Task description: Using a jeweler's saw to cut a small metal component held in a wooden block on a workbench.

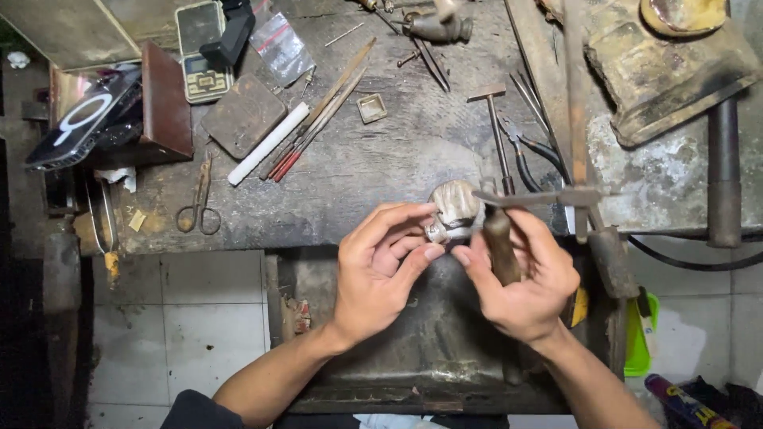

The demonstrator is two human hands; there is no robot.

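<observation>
two hands are at the bench, a left hand and a right hand. on the worktop lie one pair of scissors, one small hammer, one white rod and one pocket scale. one phone rests at the left edge.

head view, straight down, close over workbench

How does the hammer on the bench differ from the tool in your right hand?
The hammer lies flat and untouched on the bench; the tool is gripped in the right hand. The hammer's handle is thin and metal; the tool's is thicker, brown and wooden. Both have a crosswise metal head.
</observation>
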